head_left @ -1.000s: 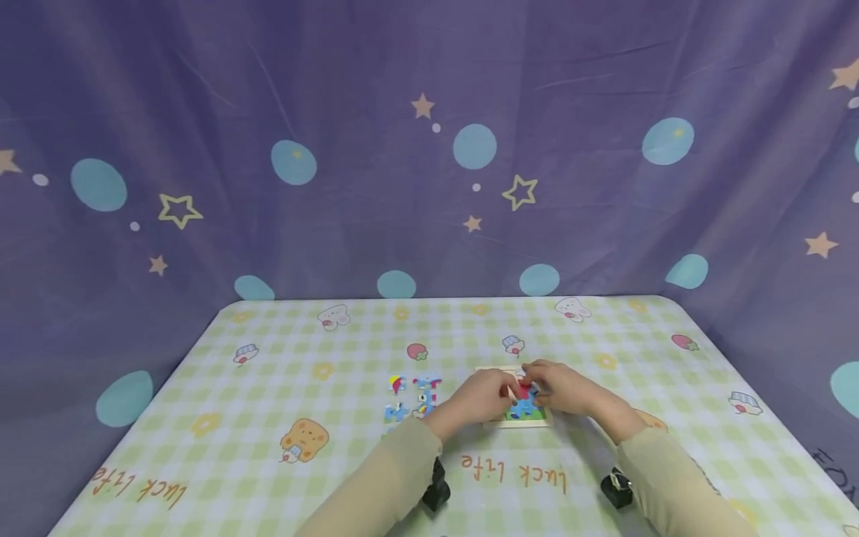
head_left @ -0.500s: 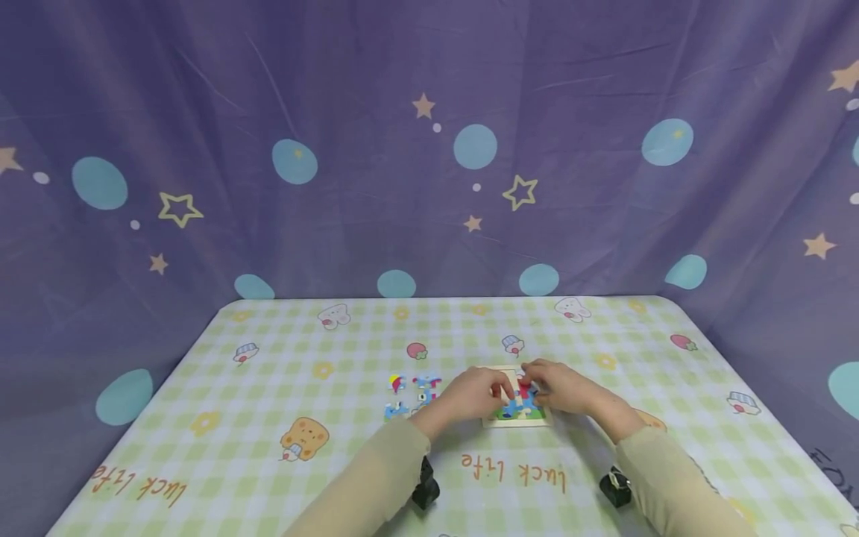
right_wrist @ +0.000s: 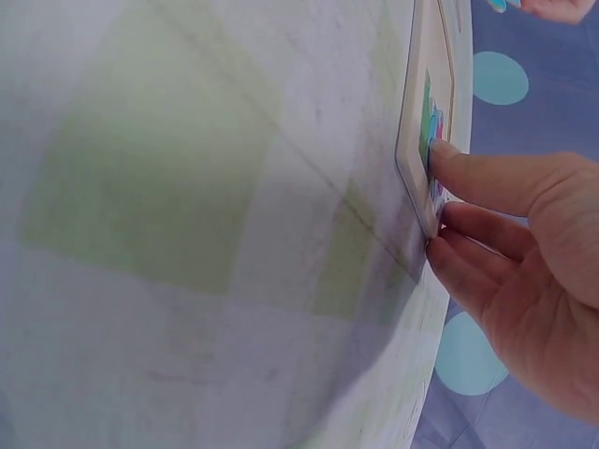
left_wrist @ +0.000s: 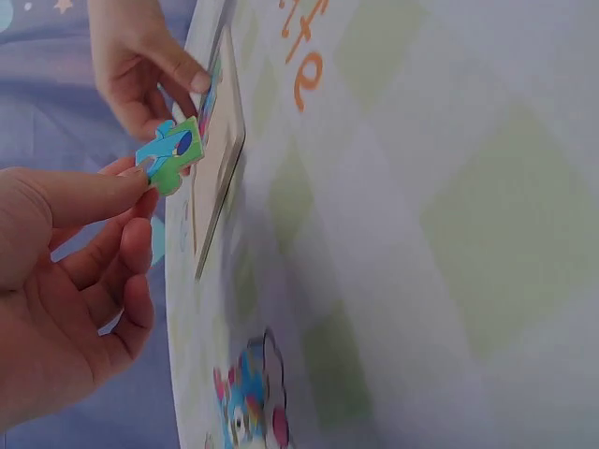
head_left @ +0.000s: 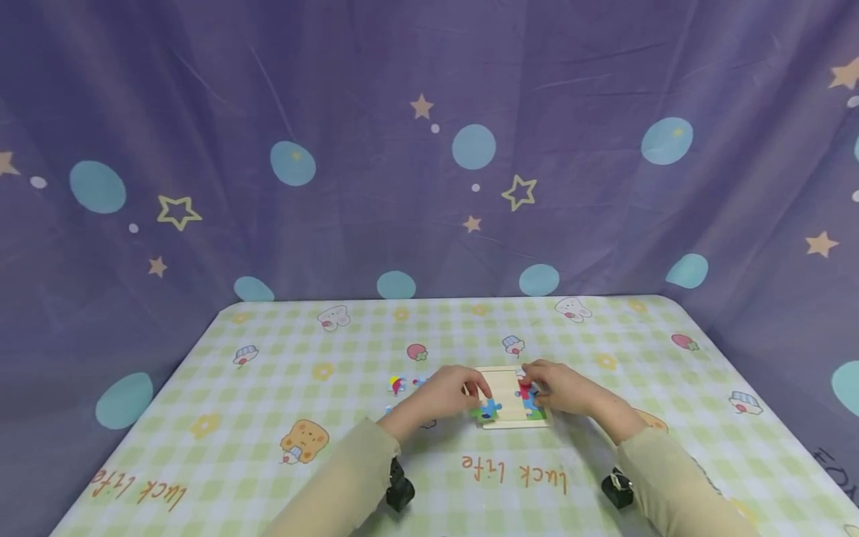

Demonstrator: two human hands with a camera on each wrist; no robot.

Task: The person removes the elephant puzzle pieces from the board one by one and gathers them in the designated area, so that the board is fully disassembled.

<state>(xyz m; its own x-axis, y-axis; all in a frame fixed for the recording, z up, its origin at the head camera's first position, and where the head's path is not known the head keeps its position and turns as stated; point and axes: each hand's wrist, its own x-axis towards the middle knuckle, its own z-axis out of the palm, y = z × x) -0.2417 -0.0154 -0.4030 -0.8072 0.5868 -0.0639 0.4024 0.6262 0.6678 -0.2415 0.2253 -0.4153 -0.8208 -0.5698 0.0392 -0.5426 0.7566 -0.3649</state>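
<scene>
My left hand pinches a blue and green jigsaw piece between thumb and fingers. In the head view that piece is over the left part of a shallow wooden puzzle tray. My right hand grips the tray's right edge. Its thumb lies on the tray's contents in the right wrist view, with fingers at the outer rim. A column of red, blue and green fitted pieces lines the tray's right side, partly hidden by that hand. The tray's middle shows bare wood.
Loose jigsaw pieces lie left of the tray, among them a yellow and red one; my left hand and sleeve hide others. A checked cloth covers the table. Behind its far edge hangs a purple curtain.
My left hand has moved left with the blue and green jigsaw piece, away from the fitted column, baring the tray's middle. My right hand has stayed at the tray's right edge.
</scene>
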